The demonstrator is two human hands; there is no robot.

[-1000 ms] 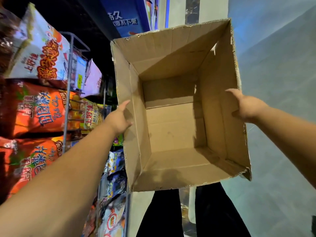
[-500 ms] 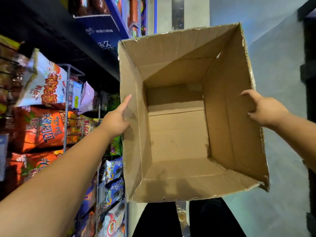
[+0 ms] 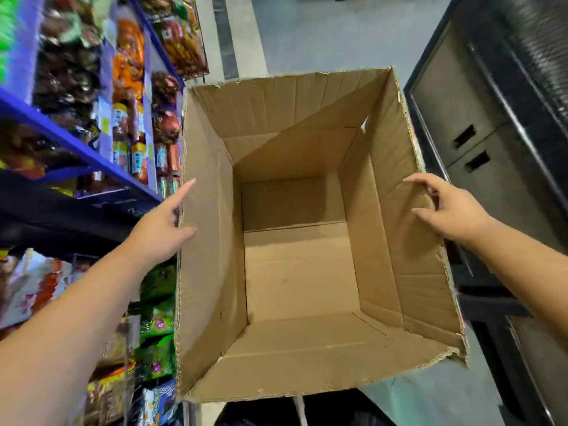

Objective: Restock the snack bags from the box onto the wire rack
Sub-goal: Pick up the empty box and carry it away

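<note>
Thumb of the left hand [image 3: 159, 229] lies over the rim inside the cardboard box [image 3: 295, 272]. The forefinger stretches straight up the outside of the same wall and the other fingers are hidden behind it, so the hand pinches the wall at 9 o'clock. The right hand [image 3: 451, 210] grips the opposite wall at 3 o'clock, thumb pressed on the inner face, fingers curled over the torn rim. Between the two bare forearms the box is held up at the centre, mouth toward the camera, its bare floor in full view. Green snack bags [image 3: 156, 321] sit blurred at 8 o'clock, just beside the box's left wall. A blue shelf [image 3: 61, 133] of packets runs at 10 o'clock, a dark cabinet [image 3: 461, 103] stands at 2 o'clock, and grey floor [image 3: 322, 35] shows at 12
</note>
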